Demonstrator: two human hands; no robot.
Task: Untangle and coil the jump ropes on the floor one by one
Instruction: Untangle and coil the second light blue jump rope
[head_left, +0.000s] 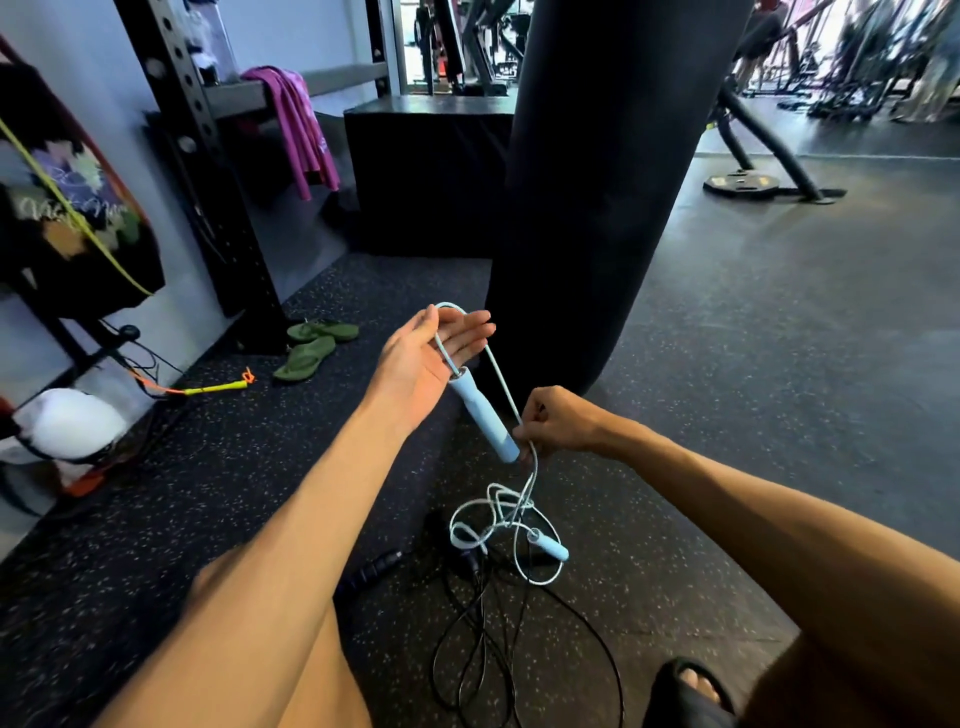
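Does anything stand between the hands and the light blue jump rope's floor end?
No obstacle to the hands: the right hand pinches the cord of the light blue jump rope, looped over the left hand. Its floor loops lie across the black jump rope; whether they interlace is unclear.

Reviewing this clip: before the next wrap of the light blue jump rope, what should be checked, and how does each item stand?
1. Blue cord draped over the left hand, fingers straight: ok.
2. Right hand pinching the cord beside the handle: ok.
3. Upper blue handle hanging off the floor: ok.
4. Second blue handle free of loops: not ok, it lies among tangled loops on the floor.
5. Blue cord separate from the black rope: cannot tell, the two overlap.
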